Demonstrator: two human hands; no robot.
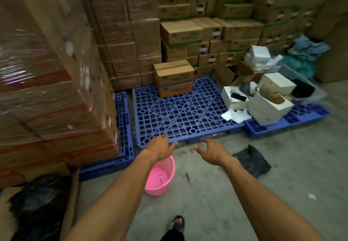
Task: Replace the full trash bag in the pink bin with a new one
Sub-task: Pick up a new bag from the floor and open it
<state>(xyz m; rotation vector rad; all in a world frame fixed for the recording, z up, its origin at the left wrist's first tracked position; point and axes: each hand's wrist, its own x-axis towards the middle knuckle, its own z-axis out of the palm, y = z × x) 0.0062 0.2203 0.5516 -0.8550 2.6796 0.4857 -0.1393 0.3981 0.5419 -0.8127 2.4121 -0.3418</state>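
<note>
Concrete floor (216,193); left hand (160,147), right hand (211,151) spread, empty, above pink bin (160,178).

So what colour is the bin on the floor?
Pink: the bin shows best in the head view.

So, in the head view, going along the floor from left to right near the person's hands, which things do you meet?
Full black trash bag in a cardboard box → pink bin → left hand → right hand → flat black bag on the concrete.
</note>
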